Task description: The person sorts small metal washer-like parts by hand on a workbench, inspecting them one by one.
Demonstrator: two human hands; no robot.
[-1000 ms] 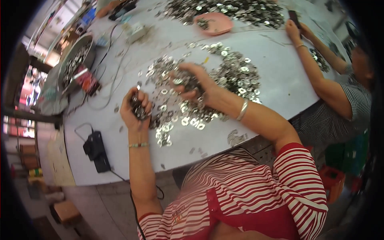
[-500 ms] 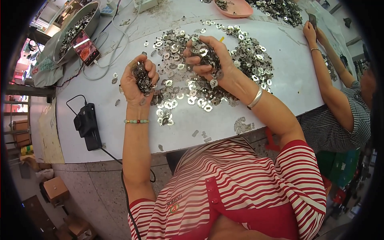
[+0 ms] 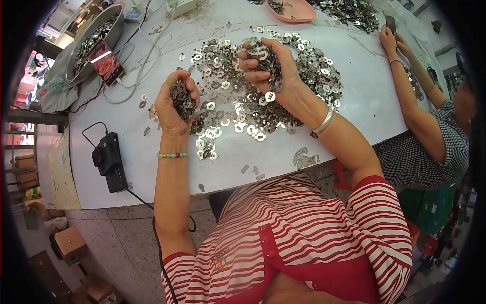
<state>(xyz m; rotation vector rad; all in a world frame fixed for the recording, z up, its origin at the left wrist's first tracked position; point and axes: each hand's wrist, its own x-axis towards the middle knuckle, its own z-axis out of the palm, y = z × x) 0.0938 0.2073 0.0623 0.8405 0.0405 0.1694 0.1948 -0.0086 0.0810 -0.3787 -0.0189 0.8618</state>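
Note:
A wide pile of small flat silvery metal pieces (image 3: 251, 126), many round with a cut-out centre, is spread over the pale table (image 3: 147, 172). At the pile's left side, my left hand (image 3: 172, 104) curls its fingers round a handful of these pieces. My right hand (image 3: 281, 68) is above the far middle of the pile, palm turned left, its fingers bent round another heaped handful. Some pieces show between the fingers and at the heel of that palm. Each hand's underside is hidden.
A lit phone (image 3: 106, 63) leans on a tub (image 3: 117, 23) of metal pieces, with a white cable beside it. A black device (image 3: 109, 162) lies near left. A pink tray (image 3: 298, 12) and another metal heap (image 3: 349, 14) are far. At right, a person's hands (image 3: 392, 43) hold a phone.
My right hand has shifted slightly up and to the right with its handful. The left hand stays nearly in place, still closed round its metal pieces.

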